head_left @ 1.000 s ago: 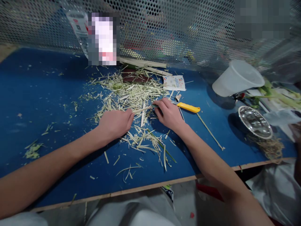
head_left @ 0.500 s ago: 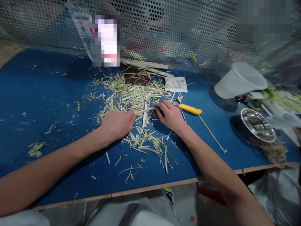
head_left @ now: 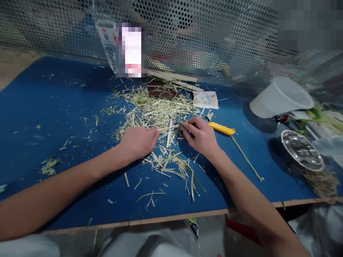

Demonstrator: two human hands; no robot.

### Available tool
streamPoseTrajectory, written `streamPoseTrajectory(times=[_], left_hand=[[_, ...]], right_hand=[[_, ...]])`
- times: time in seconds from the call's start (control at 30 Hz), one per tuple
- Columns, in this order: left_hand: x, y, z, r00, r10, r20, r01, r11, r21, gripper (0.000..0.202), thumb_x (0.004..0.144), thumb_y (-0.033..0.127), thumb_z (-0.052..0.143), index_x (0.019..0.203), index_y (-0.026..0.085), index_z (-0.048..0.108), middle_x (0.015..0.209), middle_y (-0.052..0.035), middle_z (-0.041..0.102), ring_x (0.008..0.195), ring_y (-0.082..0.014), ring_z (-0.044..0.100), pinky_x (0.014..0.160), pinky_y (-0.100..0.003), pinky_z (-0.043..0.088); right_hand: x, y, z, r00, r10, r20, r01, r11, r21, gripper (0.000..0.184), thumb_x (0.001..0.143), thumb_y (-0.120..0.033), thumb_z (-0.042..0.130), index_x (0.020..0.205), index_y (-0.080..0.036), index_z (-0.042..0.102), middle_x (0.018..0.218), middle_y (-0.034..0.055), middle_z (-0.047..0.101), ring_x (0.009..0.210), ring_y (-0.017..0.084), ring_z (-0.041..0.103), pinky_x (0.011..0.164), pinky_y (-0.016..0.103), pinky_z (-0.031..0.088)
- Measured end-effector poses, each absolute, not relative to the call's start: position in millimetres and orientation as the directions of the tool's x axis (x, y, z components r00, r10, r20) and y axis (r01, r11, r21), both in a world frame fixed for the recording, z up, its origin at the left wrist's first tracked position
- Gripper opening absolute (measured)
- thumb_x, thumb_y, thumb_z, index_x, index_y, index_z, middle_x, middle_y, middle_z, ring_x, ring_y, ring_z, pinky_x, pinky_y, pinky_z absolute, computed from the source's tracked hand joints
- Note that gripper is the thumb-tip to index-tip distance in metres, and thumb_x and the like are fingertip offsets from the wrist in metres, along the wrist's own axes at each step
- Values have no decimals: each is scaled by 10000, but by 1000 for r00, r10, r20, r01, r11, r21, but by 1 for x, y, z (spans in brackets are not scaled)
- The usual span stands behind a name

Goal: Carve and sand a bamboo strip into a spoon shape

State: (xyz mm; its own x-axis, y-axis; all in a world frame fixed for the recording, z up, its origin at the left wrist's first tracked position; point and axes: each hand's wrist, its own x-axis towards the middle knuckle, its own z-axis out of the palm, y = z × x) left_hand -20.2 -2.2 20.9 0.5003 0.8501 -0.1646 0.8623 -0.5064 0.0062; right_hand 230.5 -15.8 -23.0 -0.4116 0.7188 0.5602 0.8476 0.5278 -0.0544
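Observation:
My left hand is closed around one end of a thin pale stick, which points right across a heap of pale plant shavings. At the stick's other end my right hand is closed in a pinch, thumb and fingers on a small dark-greenish piece that I cannot make out clearly. Just beyond the right hand lies a yellow-handled utility knife, its front end hidden behind the fingers. A thin pale stem extends from near the knife's handle toward the table's front edge.
A white packet lies behind the shavings on the blue table. At the back are a clear bottle and a blurred-out bright screen against perforated metal mesh. A translucent cup, metal bowl and fibre bundle stand right.
The view has shifted, so the whole table appears slightly farther right. My right hand's fingers have spread a little at the stick's end; both hands remain on their things.

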Motion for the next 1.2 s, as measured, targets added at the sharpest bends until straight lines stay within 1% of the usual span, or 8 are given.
streamPoseTrajectory(times=[0.13, 0.23, 0.3, 0.43, 0.6, 0.8, 1.0, 1.2], left_hand=[[-20, -2, 22, 498, 848, -182, 864, -504, 18, 505, 1019, 398, 208, 1056, 162, 654, 700, -127, 717, 658, -315, 718, 484, -320, 260], [-20, -3, 22, 493, 851, -179, 866, -499, 11, 505, 1017, 396, 211, 1065, 159, 655, 696, -133, 716, 660, -315, 719, 491, -316, 263], [-20, -3, 22, 496, 851, -174, 864, -503, 7, 513, 1016, 394, 207, 1073, 153, 656, 695, -141, 715, 659, -321, 716, 496, -321, 274], [-19, -3, 25, 496, 846, -195, 864, -502, 17, 536, 1014, 402, 195, 1091, 145, 659, 707, -149, 714, 664, -311, 702, 523, -329, 317], [-21, 2, 26, 495, 838, -228, 867, -492, 75, 539, 1010, 426, 200, 1061, 163, 668, 685, -124, 700, 624, -274, 669, 526, -322, 320], [-22, 1, 24, 521, 833, -187, 852, -522, 50, 544, 1014, 416, 194, 1046, 144, 665, 677, -133, 690, 606, -276, 661, 520, -324, 310], [-20, -1, 25, 516, 834, -194, 853, -522, 24, 520, 1013, 390, 199, 1031, 152, 661, 693, -132, 702, 643, -301, 691, 512, -323, 280], [-20, 0, 25, 512, 836, -195, 856, -517, 30, 528, 1014, 405, 192, 1058, 153, 654, 702, -131, 707, 652, -290, 691, 514, -322, 279]], right_hand=[[236, -15, -22, -338, 763, 551, 900, 433, -47, 304, 996, -256, 487, 1109, -154, 750, 892, 105, 658, 805, 194, 599, 667, 317, 496], [230, -17, -25, -237, 804, 545, 935, 340, -95, 325, 1005, -280, 472, 1105, -158, 756, 868, 98, 660, 751, 181, 606, 642, 310, 497], [222, -20, -26, -222, 822, 524, 930, 340, -139, 339, 1011, -291, 465, 1145, -157, 746, 881, 100, 678, 748, 175, 623, 641, 304, 500], [217, -24, -27, -261, 844, 469, 903, 385, -189, 341, 1012, -288, 467, 1210, -183, 724, 944, 105, 717, 833, 186, 673, 679, 299, 519], [228, -22, -26, -165, 852, 497, 941, 287, -181, 329, 994, -281, 486, 1128, -137, 749, 929, 117, 730, 798, 205, 687, 704, 322, 527], [213, -25, -26, -324, 823, 467, 903, 417, -108, 355, 1001, -231, 446, 1224, -139, 708, 919, 106, 720, 861, 202, 679, 699, 305, 513], [222, -23, -27, -255, 835, 488, 943, 326, -65, 365, 992, -210, 433, 1235, -170, 703, 895, 100, 697, 835, 213, 645, 669, 325, 502], [207, -29, -27, -335, 819, 466, 908, 412, -71, 382, 1005, -217, 429, 1306, -169, 659, 968, 108, 717, 917, 214, 659, 702, 320, 517]])
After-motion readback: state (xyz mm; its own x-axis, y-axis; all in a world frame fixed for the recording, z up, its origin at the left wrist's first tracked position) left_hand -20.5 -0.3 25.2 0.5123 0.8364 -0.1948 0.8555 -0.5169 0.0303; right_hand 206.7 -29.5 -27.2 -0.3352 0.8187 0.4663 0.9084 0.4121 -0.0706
